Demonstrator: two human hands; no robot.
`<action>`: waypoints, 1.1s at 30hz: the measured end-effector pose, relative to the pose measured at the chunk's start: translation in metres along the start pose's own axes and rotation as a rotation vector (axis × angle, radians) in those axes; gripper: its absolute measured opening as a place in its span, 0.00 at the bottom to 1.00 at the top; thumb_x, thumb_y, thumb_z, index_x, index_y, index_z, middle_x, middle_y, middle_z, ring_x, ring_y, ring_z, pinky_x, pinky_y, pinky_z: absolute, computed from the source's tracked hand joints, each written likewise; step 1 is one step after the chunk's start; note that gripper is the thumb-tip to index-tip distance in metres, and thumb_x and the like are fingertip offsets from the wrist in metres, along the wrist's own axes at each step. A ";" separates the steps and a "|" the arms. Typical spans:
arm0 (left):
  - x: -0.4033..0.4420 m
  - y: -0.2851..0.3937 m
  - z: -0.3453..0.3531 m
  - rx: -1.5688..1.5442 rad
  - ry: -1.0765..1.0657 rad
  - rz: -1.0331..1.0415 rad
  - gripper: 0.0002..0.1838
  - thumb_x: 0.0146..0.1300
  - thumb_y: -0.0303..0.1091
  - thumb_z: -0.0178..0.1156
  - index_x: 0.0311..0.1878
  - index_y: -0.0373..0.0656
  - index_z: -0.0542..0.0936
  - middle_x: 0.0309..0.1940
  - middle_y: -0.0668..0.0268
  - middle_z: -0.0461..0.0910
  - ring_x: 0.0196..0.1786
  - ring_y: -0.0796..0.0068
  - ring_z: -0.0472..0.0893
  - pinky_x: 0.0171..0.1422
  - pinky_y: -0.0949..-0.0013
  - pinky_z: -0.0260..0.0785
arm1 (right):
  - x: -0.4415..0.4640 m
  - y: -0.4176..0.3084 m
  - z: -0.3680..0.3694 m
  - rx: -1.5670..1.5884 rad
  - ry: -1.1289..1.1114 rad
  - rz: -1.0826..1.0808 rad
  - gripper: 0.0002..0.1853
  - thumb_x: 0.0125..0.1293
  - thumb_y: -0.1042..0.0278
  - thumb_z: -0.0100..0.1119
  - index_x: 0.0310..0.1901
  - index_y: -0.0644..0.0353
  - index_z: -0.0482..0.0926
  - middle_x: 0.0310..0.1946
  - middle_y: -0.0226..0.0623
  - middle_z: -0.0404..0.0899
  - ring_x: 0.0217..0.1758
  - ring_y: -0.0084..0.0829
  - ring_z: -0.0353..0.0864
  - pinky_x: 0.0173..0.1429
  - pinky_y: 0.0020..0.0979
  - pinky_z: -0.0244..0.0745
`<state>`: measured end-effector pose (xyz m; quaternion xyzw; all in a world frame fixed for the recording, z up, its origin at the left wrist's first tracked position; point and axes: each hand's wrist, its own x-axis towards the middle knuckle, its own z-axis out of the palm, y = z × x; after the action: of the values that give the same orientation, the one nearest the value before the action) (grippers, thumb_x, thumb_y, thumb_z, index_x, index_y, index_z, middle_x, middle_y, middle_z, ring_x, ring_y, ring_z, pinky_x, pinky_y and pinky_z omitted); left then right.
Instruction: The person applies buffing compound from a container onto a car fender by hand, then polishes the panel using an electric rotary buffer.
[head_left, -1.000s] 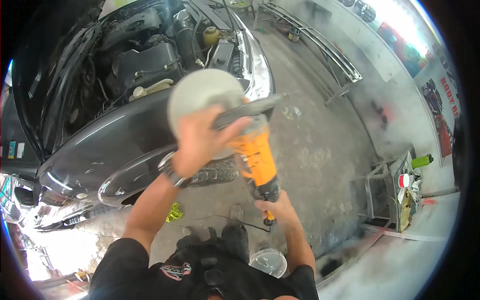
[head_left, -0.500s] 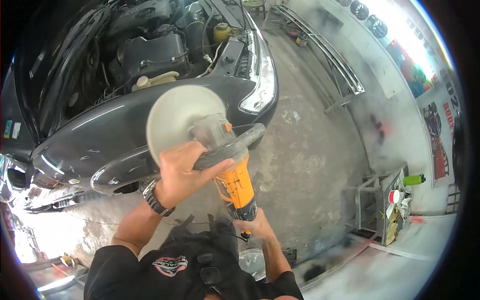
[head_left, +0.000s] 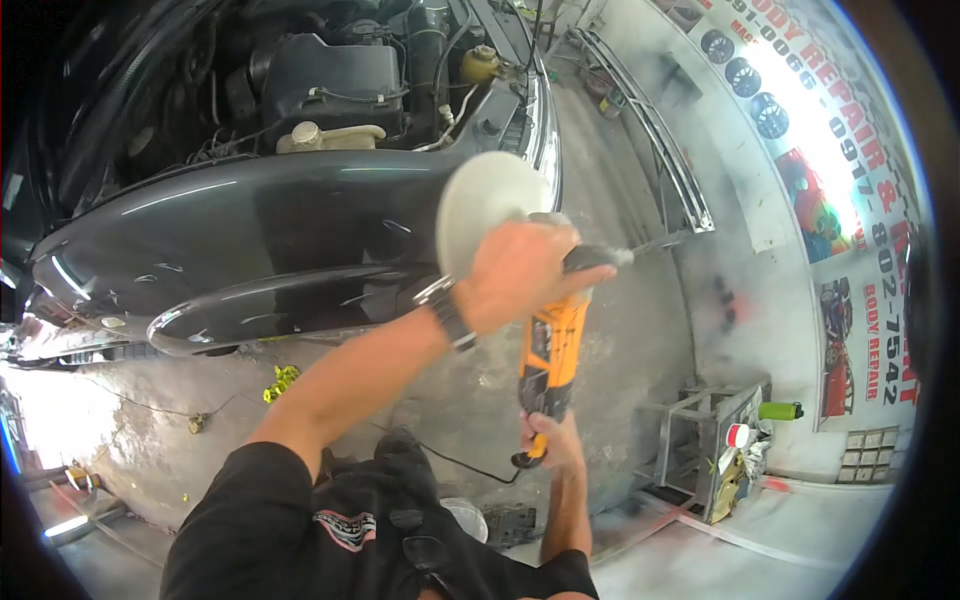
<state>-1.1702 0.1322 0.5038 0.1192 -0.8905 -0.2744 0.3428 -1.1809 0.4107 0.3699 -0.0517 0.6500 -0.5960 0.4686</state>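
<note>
My left hand (head_left: pixel 512 272), with a watch on its wrist, is wrapped round the black front handle of an orange and black car polisher (head_left: pixel 553 345). My right hand (head_left: pixel 552 440) grips its rear end, where a black cord (head_left: pixel 460 462) hangs down. The round off-white polishing pad (head_left: pixel 478 212) is tilted, close to the front end of the dark grey car fender (head_left: pixel 290 215). Whether the pad touches the paint I cannot tell. Part of the polisher's head is hidden behind my left hand.
Beyond the fender lies the open engine bay (head_left: pixel 335 85). Metal bars (head_left: pixel 650 120) stand along the right wall. A metal frame stand (head_left: pixel 705 440) holds a green bottle (head_left: pixel 780 411). Something yellow-green (head_left: pixel 281 383) lies on the concrete floor. A bucket (head_left: pixel 465 520) is beside my legs.
Both hands have carried the polisher to the right, and its pad has turned more edge-on. My view has shifted, showing more of the right wall and the cord on the floor.
</note>
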 end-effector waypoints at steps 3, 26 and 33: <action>-0.047 0.008 -0.045 0.074 0.070 0.002 0.26 0.57 0.59 0.68 0.27 0.44 0.78 0.19 0.63 0.77 0.22 0.65 0.80 0.28 0.66 0.72 | -0.015 0.003 0.023 -0.183 -0.065 0.049 0.16 0.49 0.66 0.66 0.37 0.66 0.77 0.23 0.34 0.77 0.18 0.28 0.77 0.24 0.28 0.72; -0.077 -0.019 -0.076 -0.033 0.285 0.011 0.26 0.49 0.57 0.76 0.22 0.45 0.77 0.17 0.64 0.75 0.21 0.63 0.78 0.28 0.65 0.70 | -0.030 -0.015 0.049 -0.206 -0.043 -0.140 0.12 0.52 0.66 0.67 0.30 0.64 0.76 0.19 0.32 0.74 0.17 0.26 0.75 0.22 0.26 0.68; -0.192 -0.066 -0.207 -0.023 0.418 0.067 0.24 0.41 0.49 0.82 0.23 0.42 0.78 0.18 0.64 0.76 0.20 0.66 0.76 0.25 0.66 0.68 | -0.055 0.027 0.160 -0.549 -0.101 -0.170 0.14 0.51 0.73 0.72 0.39 0.69 0.81 0.28 0.31 0.83 0.30 0.20 0.80 0.36 0.27 0.76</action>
<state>-0.8870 0.0706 0.4886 0.1399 -0.8004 -0.2423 0.5302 -1.0294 0.3364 0.4020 -0.2605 0.7562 -0.4314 0.4174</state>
